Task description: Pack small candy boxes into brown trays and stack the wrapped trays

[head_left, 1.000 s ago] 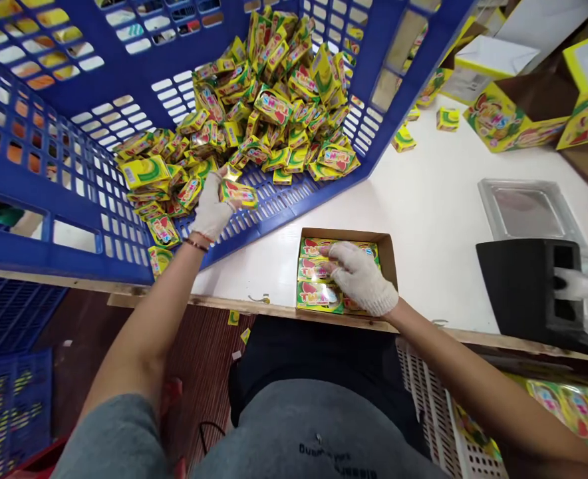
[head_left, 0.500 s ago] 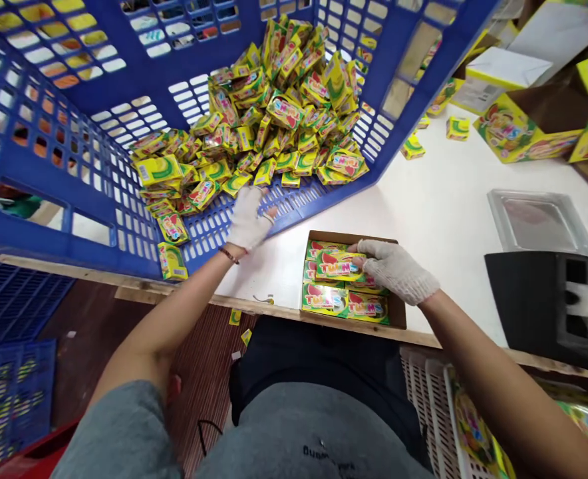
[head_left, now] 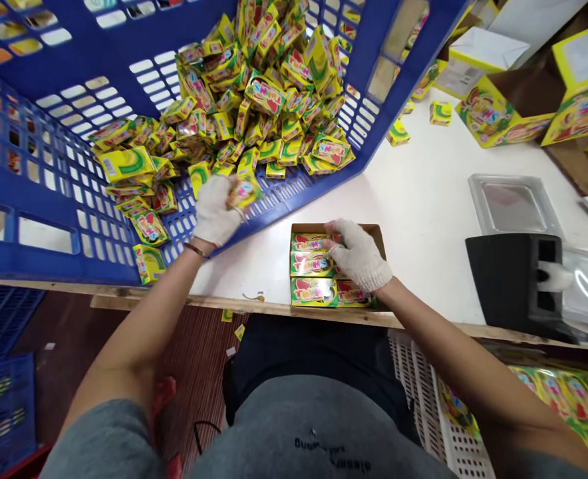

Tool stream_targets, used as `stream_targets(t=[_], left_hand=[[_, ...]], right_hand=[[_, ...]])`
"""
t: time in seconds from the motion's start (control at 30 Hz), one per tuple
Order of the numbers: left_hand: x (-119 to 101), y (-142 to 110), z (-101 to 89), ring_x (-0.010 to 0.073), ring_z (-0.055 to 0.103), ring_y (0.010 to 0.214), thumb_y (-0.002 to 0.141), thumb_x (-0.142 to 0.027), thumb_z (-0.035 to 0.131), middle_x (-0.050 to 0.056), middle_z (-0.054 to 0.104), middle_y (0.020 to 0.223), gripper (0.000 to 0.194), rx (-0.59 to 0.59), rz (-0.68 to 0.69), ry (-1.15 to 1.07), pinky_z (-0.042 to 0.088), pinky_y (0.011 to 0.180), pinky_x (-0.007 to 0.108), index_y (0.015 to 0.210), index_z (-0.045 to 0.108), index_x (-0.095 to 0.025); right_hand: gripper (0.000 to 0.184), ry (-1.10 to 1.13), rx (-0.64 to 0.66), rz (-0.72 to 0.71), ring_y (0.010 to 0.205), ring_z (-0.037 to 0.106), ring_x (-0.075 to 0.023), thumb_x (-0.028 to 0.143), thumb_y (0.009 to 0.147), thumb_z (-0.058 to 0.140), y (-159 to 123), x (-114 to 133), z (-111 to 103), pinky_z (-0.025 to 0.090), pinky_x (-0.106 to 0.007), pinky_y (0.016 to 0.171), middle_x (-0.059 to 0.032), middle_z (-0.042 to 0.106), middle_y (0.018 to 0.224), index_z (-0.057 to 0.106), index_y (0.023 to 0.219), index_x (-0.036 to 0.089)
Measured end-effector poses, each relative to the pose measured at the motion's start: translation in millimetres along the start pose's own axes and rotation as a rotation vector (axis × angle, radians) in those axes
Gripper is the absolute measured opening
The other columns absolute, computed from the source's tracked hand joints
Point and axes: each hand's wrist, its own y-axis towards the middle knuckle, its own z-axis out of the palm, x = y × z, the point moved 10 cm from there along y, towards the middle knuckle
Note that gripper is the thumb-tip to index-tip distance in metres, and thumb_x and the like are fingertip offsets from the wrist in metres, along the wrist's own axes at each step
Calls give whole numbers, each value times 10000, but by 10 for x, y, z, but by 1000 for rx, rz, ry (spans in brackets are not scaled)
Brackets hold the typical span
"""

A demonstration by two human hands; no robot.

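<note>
My left hand (head_left: 217,211), in a white knit glove, is shut on a small yellow packet (head_left: 244,193) just at the front of the heap of yellow printed packets (head_left: 269,113). That heap lies inside a large blue plastic crate (head_left: 49,159), whose slotted wall runs under my left wrist. My right hand (head_left: 358,256), gloved the same way, rests on the packets (head_left: 314,293) lined up in a shallow cardboard box (head_left: 354,228). It covers the box's upper right part, and I cannot see whether a packet lies under its fingers.
A black block (head_left: 506,279) with a white glove-like item in its opening stands on the white table (head_left: 424,199), beside a metal tray (head_left: 513,206). Yellow printed cartons (head_left: 503,113) and loose packets (head_left: 441,113) lie back right. A white crate (head_left: 448,426) sits below the table edge.
My left hand has moved from the crate's slotted wall back to the heap and now grips a packet. My right hand has shifted toward the box's back edge.
</note>
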Motion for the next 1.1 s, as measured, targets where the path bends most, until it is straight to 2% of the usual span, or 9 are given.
stream_targets(t=[0.13, 0.23, 0.37, 0.53, 0.63, 0.73, 0.87, 1.0, 1.1], left_hand=[[-1111, -309, 410, 299, 616, 1180, 878, -353, 714, 98, 669, 1224, 491, 167, 348, -76, 497, 1046, 507, 1356, 634, -269], [-1463, -431, 555, 328, 610, 1224, 905, -285, 681, 143, 653, 1276, 550, 191, 463, -110, 509, 1071, 531, 1441, 586, -206], [-1231, -432, 617, 337, 590, 1303, 931, -400, 680, 173, 629, 1363, 586, 144, 290, -195, 490, 1148, 523, 1453, 573, -157], [-902, -584, 870, 300, 619, 1317, 970, -318, 571, 140, 665, 1407, 476, 231, 24, -335, 504, 1168, 491, 1422, 617, -180], [-906, -618, 948, 275, 652, 1272, 942, -242, 572, 122, 708, 1352, 409, 246, -41, -328, 519, 1150, 444, 1328, 683, -166], [-1013, -577, 951, 254, 681, 1176, 952, -211, 552, 109, 739, 1258, 325, 271, -7, -268, 543, 1083, 407, 1226, 724, -174], [-993, -476, 967, 253, 695, 1061, 943, -217, 589, 79, 758, 1149, 268, 339, -99, -220, 555, 970, 384, 1178, 717, -214], [-807, -431, 1023, 239, 682, 977, 831, -183, 712, 49, 751, 1059, 231, 374, -370, -267, 552, 889, 351, 1058, 693, -215], [-776, -406, 1072, 218, 666, 921, 803, -197, 727, 25, 726, 966, 146, 376, -450, -310, 545, 834, 326, 935, 667, -209]], right_hand=[[426, 238, -19, 52, 817, 658, -218, 427, 932, 624, 101, 80, -56, 571, -387, 753, -90, 691, 1061, 523, 1298, 233], [389, 246, -14, 75, 660, 559, -188, 416, 909, 601, 128, 17, -72, 511, -347, 654, 11, 578, 809, 501, 1237, 231], [256, 72, -78, 98, 748, 585, -212, 368, 887, 580, 86, -186, -165, 505, -356, 748, 8, 592, 788, 572, 1109, 240], [203, -80, 19, 138, 863, 639, -236, 310, 876, 630, 126, -217, -15, 502, -342, 806, -42, 715, 906, 671, 1052, 217], [171, -328, 69, 54, 913, 640, -256, 272, 935, 593, 152, -47, 66, 492, -356, 805, -108, 720, 1039, 720, 1031, 208], [246, -544, 97, -67, 959, 634, -279, 270, 996, 534, 119, 64, 166, 477, -374, 790, -173, 678, 1220, 749, 1086, 192], [361, -575, 196, -106, 991, 633, -307, 268, 1030, 467, 85, -42, 338, 478, -398, 789, -200, 658, 1262, 722, 1260, 157], [349, -572, 205, -169, 1042, 614, -342, 313, 1038, 463, 65, 15, 332, 484, -443, 858, -198, 664, 1222, 764, 1150, 177], [336, -548, 191, -253, 1119, 591, -353, 293, 1034, 469, 13, 166, 336, 469, -469, 940, -178, 669, 1236, 775, 1146, 211]])
